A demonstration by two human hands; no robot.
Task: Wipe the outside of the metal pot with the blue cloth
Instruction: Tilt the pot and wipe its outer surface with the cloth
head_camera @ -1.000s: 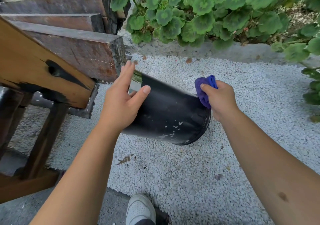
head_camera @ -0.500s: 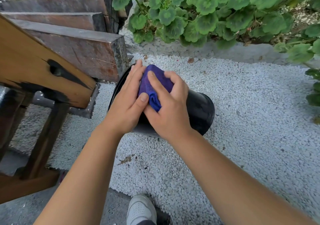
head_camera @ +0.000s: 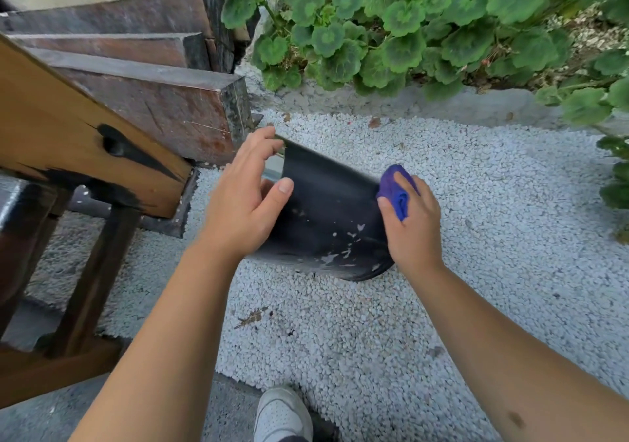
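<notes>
A black metal pot point(head_camera: 326, 210) with pale chipped spots lies tilted on its side above white gravel, its rim to the left and its base to the right. My left hand point(head_camera: 243, 200) grips the rim end, thumb across the outer wall. My right hand point(head_camera: 410, 223) presses a bunched blue cloth point(head_camera: 396, 186) against the pot's side close to the base. The mouth of the pot is hidden behind my left hand.
White gravel point(head_camera: 476, 223) covers the ground. A wooden bench point(head_camera: 78, 142) and stacked timber beams point(head_camera: 143, 77) stand close on the left. Green leafy plants point(head_camera: 408, 26) grow behind a concrete kerb point(head_camera: 374, 101). My white shoe point(head_camera: 282, 414) is at the bottom.
My right hand slid the cloth from the rim end, beside my left hand, along the pot's wall to the base end. The pot has turned so its side shows again.
</notes>
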